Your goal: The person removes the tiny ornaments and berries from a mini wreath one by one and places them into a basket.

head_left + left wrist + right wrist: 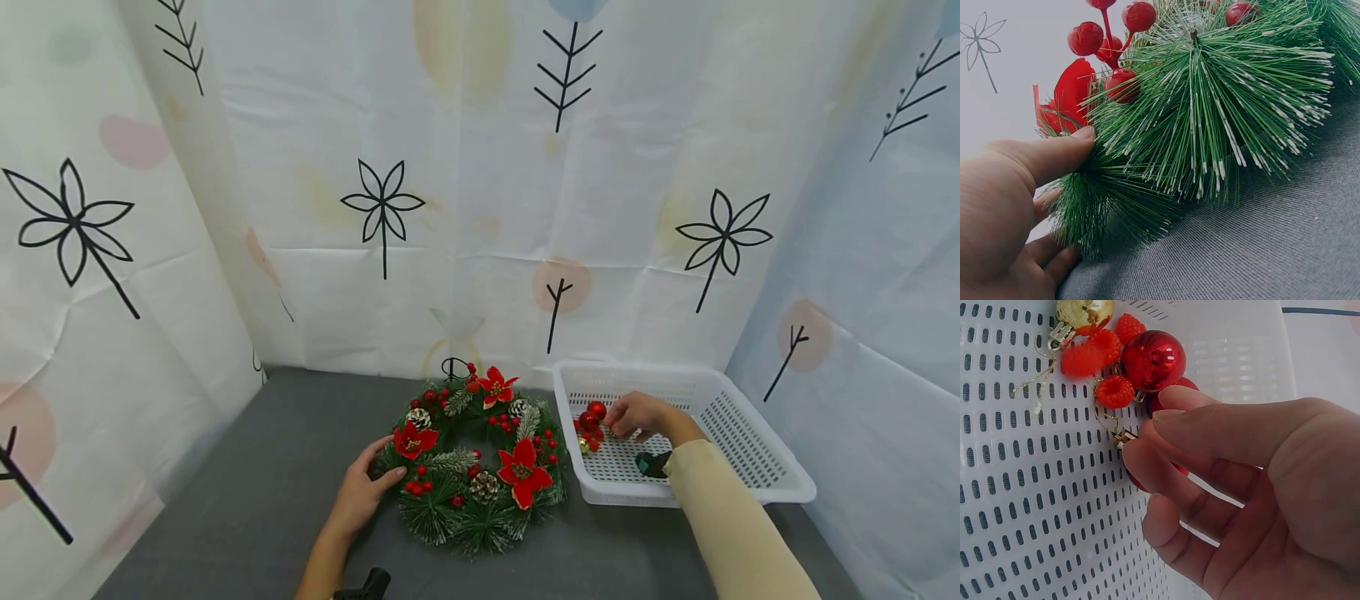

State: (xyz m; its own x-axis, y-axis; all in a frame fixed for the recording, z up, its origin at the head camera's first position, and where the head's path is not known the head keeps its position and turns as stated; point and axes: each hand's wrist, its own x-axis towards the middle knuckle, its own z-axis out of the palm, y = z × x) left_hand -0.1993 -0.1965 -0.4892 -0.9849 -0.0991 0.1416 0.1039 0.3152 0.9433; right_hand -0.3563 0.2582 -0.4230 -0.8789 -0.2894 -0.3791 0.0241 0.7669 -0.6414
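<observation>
A green Christmas wreath (483,521) with red poinsettias, berries and pine cones lies on the grey table. My left hand (358,492) grips its left edge; in the left wrist view the thumb (1063,153) rests over the pine needles and the fingers are below. My right hand (637,414) is inside the white basket (630,498), over a small heap of ornaments. In the right wrist view its loosely bent fingers (1147,465) partly hide red baubles (1154,360). Raspberry-like pieces (1115,392) and a gold bauble (1088,312) lie beside them.
A dark green and black item (652,464) lies in the basket, beneath the right forearm. The grey table (285,467) extends left of the wreath. A patterned white curtain (480,208) encloses the back and sides.
</observation>
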